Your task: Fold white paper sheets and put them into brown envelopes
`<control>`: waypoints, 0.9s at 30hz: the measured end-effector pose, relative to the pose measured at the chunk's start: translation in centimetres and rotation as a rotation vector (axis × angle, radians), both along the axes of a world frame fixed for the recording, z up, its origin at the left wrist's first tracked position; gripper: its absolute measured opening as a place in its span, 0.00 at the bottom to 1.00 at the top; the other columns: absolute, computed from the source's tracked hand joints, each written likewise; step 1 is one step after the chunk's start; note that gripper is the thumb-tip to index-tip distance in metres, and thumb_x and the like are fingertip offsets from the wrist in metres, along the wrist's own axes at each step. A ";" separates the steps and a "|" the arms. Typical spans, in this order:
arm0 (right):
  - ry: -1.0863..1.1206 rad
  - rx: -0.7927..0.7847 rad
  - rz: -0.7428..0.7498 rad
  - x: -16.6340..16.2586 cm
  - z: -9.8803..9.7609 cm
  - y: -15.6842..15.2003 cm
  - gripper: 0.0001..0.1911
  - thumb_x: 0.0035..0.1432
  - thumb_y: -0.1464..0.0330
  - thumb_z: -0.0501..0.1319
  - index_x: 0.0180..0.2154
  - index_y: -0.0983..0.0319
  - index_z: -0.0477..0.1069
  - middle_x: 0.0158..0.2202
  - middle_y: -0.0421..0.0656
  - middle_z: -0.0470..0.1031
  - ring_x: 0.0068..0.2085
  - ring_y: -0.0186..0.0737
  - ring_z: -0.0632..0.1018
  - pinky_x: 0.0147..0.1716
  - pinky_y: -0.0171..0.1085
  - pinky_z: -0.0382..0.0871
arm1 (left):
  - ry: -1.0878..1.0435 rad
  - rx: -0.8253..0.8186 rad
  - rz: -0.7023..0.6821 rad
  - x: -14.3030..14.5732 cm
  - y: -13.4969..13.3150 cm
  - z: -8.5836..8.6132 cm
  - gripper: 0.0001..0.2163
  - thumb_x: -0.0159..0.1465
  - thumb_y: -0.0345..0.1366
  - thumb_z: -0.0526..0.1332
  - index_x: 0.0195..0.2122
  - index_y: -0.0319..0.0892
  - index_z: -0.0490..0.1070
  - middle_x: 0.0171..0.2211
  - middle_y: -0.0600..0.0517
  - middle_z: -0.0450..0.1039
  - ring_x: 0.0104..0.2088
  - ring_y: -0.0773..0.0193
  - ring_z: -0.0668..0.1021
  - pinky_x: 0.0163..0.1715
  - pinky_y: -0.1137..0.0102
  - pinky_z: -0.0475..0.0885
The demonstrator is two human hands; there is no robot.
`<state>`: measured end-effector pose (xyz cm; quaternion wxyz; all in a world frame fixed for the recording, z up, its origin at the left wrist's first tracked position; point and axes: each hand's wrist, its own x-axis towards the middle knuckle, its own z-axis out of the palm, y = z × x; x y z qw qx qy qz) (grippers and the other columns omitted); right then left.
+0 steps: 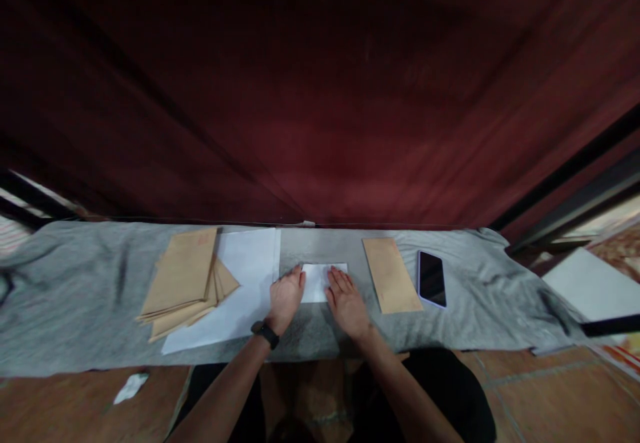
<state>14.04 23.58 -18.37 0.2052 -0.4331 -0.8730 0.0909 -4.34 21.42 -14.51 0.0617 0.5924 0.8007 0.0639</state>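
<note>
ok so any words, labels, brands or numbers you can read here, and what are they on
None can be read.
Top envelope of the left stack: a faint reddish printed patch near its upper edge, too blurred to read.
Phone: dark screen, no legible text or brand.
Small white paper, large white sheet and lone envelope: no legible writing.

No text can be read; the reddish print (203, 238) on the top brown envelope (179, 271) is too blurred.
</note>
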 end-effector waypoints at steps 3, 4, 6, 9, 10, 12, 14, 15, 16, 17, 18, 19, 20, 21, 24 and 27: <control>-0.051 -0.009 -0.037 -0.3 -1.1 -0.6 0.29 0.73 0.60 0.47 0.69 0.66 0.55 0.69 0.50 0.57 0.69 0.47 0.60 0.67 0.50 0.55 | -0.010 -0.003 0.016 -0.1 0.1 -0.3 0.18 0.74 0.41 0.46 0.52 0.41 0.71 0.35 0.42 0.81 0.37 0.55 0.83 0.36 0.67 0.72; -0.061 -0.006 -0.046 -0.3 -1.3 -0.7 0.29 0.73 0.60 0.46 0.69 0.66 0.53 0.70 0.50 0.56 0.70 0.47 0.59 0.67 0.50 0.54 | -0.013 -0.001 0.023 -0.1 0.1 -0.4 0.18 0.74 0.41 0.46 0.52 0.41 0.71 0.36 0.42 0.81 0.37 0.55 0.83 0.36 0.67 0.72; -0.069 0.006 -0.053 -0.3 -1.6 -0.9 0.30 0.73 0.60 0.46 0.70 0.66 0.51 0.70 0.50 0.55 0.70 0.47 0.59 0.68 0.50 0.53 | -0.015 0.009 0.038 -0.2 0.3 -0.7 0.17 0.74 0.41 0.46 0.52 0.42 0.71 0.36 0.43 0.81 0.37 0.55 0.83 0.35 0.67 0.72; -0.063 0.027 -0.059 -0.3 -1.8 -1.0 0.30 0.73 0.60 0.46 0.70 0.66 0.51 0.70 0.50 0.54 0.70 0.46 0.59 0.68 0.49 0.53 | -0.011 0.016 0.068 -0.4 0.4 -0.9 0.17 0.74 0.41 0.46 0.52 0.42 0.71 0.36 0.44 0.81 0.37 0.55 0.83 0.35 0.67 0.72; -0.061 0.034 -0.060 -0.3 -1.8 -1.0 0.30 0.73 0.60 0.46 0.70 0.66 0.51 0.70 0.50 0.54 0.70 0.46 0.59 0.68 0.49 0.53 | -0.014 0.018 0.084 -0.4 0.4 -1.0 0.16 0.74 0.40 0.46 0.52 0.42 0.70 0.35 0.44 0.81 0.36 0.55 0.83 0.35 0.67 0.71; -0.056 0.046 -0.063 -0.3 -1.9 -1.0 0.30 0.73 0.60 0.46 0.70 0.66 0.50 0.70 0.50 0.54 0.70 0.47 0.59 0.68 0.49 0.53 | -0.031 0.053 0.107 -0.4 0.2 -0.8 0.16 0.74 0.40 0.47 0.51 0.41 0.70 0.35 0.45 0.81 0.35 0.57 0.83 0.35 0.68 0.72; -0.053 0.054 -0.063 -0.3 -1.9 -1.0 0.30 0.73 0.60 0.46 0.70 0.66 0.50 0.70 0.50 0.54 0.70 0.47 0.59 0.68 0.49 0.53 | -0.049 0.150 0.068 0.0 -0.4 -0.7 0.15 0.74 0.38 0.46 0.50 0.41 0.71 0.37 0.45 0.80 0.38 0.58 0.82 0.39 0.68 0.72; -0.054 0.057 -0.062 -0.3 -1.9 -1.0 0.30 0.73 0.60 0.47 0.70 0.66 0.50 0.70 0.50 0.54 0.70 0.47 0.59 0.68 0.49 0.53 | -0.055 0.212 0.010 0.4 -0.8 -0.7 0.16 0.74 0.38 0.46 0.50 0.41 0.71 0.39 0.45 0.80 0.40 0.58 0.81 0.42 0.67 0.73; -0.057 0.060 -0.060 -0.3 -1.9 -1.1 0.30 0.72 0.61 0.47 0.70 0.66 0.49 0.70 0.50 0.54 0.70 0.47 0.59 0.68 0.49 0.53 | -0.057 0.269 -0.070 0.8 -1.3 -0.8 0.16 0.73 0.37 0.46 0.51 0.41 0.71 0.43 0.44 0.79 0.44 0.57 0.81 0.46 0.65 0.72; -0.061 0.063 -0.056 -0.2 -2.0 -1.1 0.30 0.72 0.62 0.47 0.71 0.66 0.49 0.70 0.50 0.54 0.70 0.47 0.59 0.68 0.49 0.53 | -0.056 0.313 -0.161 1.4 -1.7 -1.0 0.16 0.73 0.36 0.46 0.53 0.41 0.71 0.47 0.43 0.78 0.49 0.56 0.79 0.51 0.63 0.72; -0.066 0.067 -0.051 -0.2 -2.0 -1.1 0.30 0.72 0.63 0.47 0.71 0.65 0.49 0.71 0.49 0.54 0.70 0.46 0.58 0.68 0.49 0.53 | -0.056 0.338 -0.252 1.9 -2.2 -1.3 0.17 0.73 0.36 0.47 0.56 0.42 0.70 0.52 0.43 0.76 0.53 0.55 0.77 0.54 0.60 0.70; -0.073 0.072 -0.046 -0.1 -2.1 -1.1 0.30 0.72 0.64 0.47 0.71 0.65 0.49 0.71 0.48 0.53 0.70 0.46 0.58 0.68 0.48 0.52 | -0.055 0.346 -0.325 2.5 -2.6 -1.7 0.18 0.72 0.37 0.48 0.59 0.41 0.68 0.57 0.43 0.73 0.58 0.54 0.74 0.58 0.58 0.68; -0.080 0.076 -0.043 0.0 -2.2 -1.1 0.29 0.71 0.65 0.47 0.70 0.65 0.50 0.71 0.48 0.53 0.70 0.46 0.57 0.68 0.48 0.52 | -0.052 0.344 -0.368 3.0 -2.9 -2.2 0.20 0.72 0.38 0.49 0.62 0.40 0.65 0.61 0.42 0.69 0.62 0.53 0.70 0.61 0.56 0.66; -0.086 0.079 -0.041 0.1 -2.2 -1.1 0.29 0.71 0.67 0.47 0.70 0.65 0.50 0.71 0.48 0.53 0.70 0.45 0.57 0.69 0.48 0.52 | -0.048 0.338 -0.380 3.3 -3.2 -2.7 0.21 0.72 0.39 0.49 0.63 0.39 0.63 0.64 0.41 0.65 0.65 0.52 0.67 0.63 0.55 0.64; -0.104 0.077 -0.037 0.1 -2.3 -1.1 0.29 0.70 0.70 0.46 0.70 0.66 0.51 0.71 0.48 0.53 0.71 0.44 0.57 0.68 0.47 0.52 | -0.040 0.319 -0.322 3.9 -3.5 -4.1 0.25 0.72 0.43 0.48 0.67 0.36 0.59 0.68 0.39 0.59 0.69 0.52 0.61 0.66 0.53 0.59; -0.109 0.072 -0.079 -0.1 -2.2 -1.1 0.28 0.71 0.69 0.45 0.70 0.66 0.52 0.71 0.49 0.54 0.70 0.45 0.57 0.69 0.47 0.51 | -0.034 0.316 -0.279 3.8 -3.3 -4.9 0.27 0.72 0.43 0.47 0.68 0.34 0.56 0.69 0.39 0.57 0.70 0.53 0.58 0.67 0.52 0.57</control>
